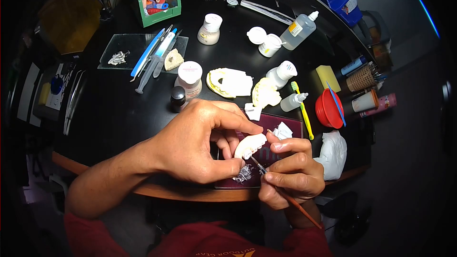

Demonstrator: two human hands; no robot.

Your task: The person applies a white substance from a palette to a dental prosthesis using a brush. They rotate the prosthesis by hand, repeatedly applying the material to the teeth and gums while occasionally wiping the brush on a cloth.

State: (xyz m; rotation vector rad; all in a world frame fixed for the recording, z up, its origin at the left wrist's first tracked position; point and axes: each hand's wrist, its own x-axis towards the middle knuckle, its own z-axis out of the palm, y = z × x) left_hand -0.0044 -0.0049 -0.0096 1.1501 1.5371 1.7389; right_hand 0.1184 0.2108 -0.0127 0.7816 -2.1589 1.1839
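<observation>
Between the thumb and fingers of my left hand point(197, 138) is a cream-coloured dental model piece point(247, 146) with a row of teeth along its edge. My right hand point(293, 173) grips a thin brush point(303, 211) with a reddish-brown handle. The brush's dark tip meets the lower edge of the model, or comes very close to it. Both hands are above a dark red mat point(272, 120). Grey-white shavings point(243, 173) lie beneath the model, and crumpled white tissue point(283, 131) lies just beyond my right fingertips.
Plaster dental casts point(231, 82) and a lidded jar point(189, 76) stand beyond my hands. A red bowl point(328, 108), a yellow toothbrush point(305, 119) and a dropper bottle point(291, 102) are at right. Farther left, a glass slab point(112, 43) bears tools, near a green bin point(164, 12).
</observation>
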